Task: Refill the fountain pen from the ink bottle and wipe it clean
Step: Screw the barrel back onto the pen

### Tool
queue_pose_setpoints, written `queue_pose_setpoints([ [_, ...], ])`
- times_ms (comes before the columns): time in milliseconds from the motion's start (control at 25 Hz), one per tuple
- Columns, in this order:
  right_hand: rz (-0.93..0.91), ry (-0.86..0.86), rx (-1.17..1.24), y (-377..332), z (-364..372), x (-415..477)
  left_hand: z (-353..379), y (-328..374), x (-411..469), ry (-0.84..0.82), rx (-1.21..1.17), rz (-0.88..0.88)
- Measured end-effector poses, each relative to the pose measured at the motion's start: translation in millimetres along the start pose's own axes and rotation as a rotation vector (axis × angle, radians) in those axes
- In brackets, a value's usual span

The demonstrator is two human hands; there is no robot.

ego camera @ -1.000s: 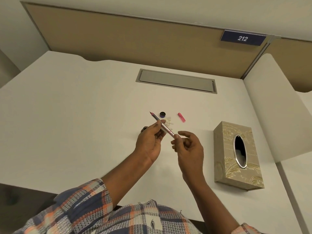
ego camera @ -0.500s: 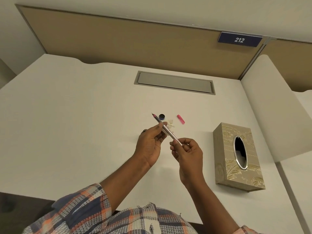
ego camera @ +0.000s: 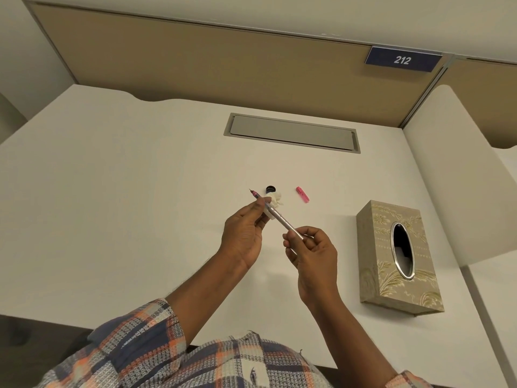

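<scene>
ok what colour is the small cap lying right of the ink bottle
Pink; the cap lies on the desk, clearest in the head view.

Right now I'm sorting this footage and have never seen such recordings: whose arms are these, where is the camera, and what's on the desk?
No machine here: a person wears one wide-angle camera on the head, looking forward and down, so the arms reach in from the bottom of the picture. The left hand pinches the fountain pen near its nib end, which points up and away; the right hand holds the back end of its silver barrel. On the white desk beyond the hands lie a small dark round thing, probably the ink bottle or its cap, a crumpled white tissue and a small pink piece, possibly the pen's cap. A patterned tissue box stands to the right. A sign on the partition reads 212.
</scene>
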State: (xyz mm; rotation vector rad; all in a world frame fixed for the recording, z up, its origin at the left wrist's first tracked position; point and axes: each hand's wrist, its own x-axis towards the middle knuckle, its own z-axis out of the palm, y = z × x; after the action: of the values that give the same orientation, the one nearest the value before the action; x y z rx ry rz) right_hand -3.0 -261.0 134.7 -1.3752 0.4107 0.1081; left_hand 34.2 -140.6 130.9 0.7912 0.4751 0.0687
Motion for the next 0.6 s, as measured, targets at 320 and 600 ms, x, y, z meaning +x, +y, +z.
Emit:
queue_pose_setpoints([
  [320,0.088,0.003,-0.125,0.9,1.8,1.4,0.6,-5.6,1.6,0.041,-0.042,-0.015],
  [600,0.042,-0.060,-0.112,0.5,-1.5,-0.2,1.3,-3.8,0.6,0.086,-0.092,-0.014],
])
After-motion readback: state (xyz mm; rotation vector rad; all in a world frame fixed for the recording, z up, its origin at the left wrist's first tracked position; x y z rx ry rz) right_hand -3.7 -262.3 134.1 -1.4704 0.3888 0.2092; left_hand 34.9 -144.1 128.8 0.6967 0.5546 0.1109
